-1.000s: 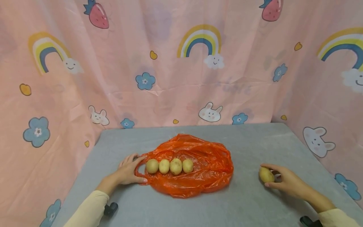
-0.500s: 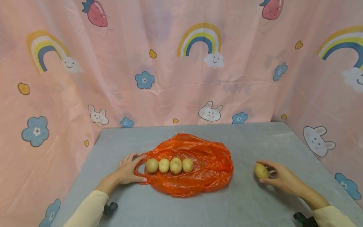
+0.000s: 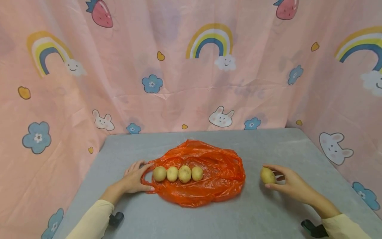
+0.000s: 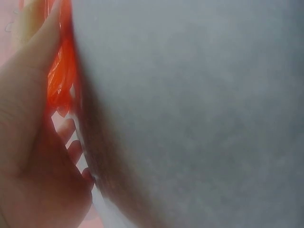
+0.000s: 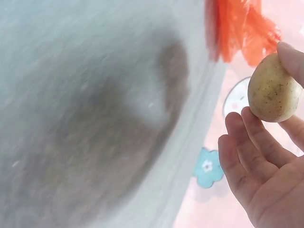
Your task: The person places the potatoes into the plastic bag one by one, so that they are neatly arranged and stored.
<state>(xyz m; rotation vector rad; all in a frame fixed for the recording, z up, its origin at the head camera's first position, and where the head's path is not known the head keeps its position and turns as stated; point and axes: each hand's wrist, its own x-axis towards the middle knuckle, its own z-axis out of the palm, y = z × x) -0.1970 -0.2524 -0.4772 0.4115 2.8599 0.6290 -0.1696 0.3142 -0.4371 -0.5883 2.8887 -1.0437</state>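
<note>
An orange-red plastic bag (image 3: 221, 179) lies flat on the grey table, its handle loop toward the left. Several potatoes (image 3: 184, 174) sit in a row on its left half. My left hand (image 3: 135, 179) is at the handle end, thumb and index finger spread, their tips touching the two handle strips. In the left wrist view, orange plastic (image 4: 61, 76) shows beside the thumb. Right of the bag, my right hand (image 3: 290, 186) pinches a single potato (image 3: 267, 175) between thumb and fingers. The right wrist view shows this potato (image 5: 274, 89), brown-specked, held above the table.
The grey table (image 3: 238, 219) ends at the back against a pink printed curtain (image 3: 179, 106), which also hangs along both sides. Dark wrist devices (image 3: 314, 229) sit near both sleeves. A gap of bare table separates the held potato from the bag.
My right hand has moved left with its potato, closer to the bag. The left hand, the bag and the row of potatoes have stayed in place.
</note>
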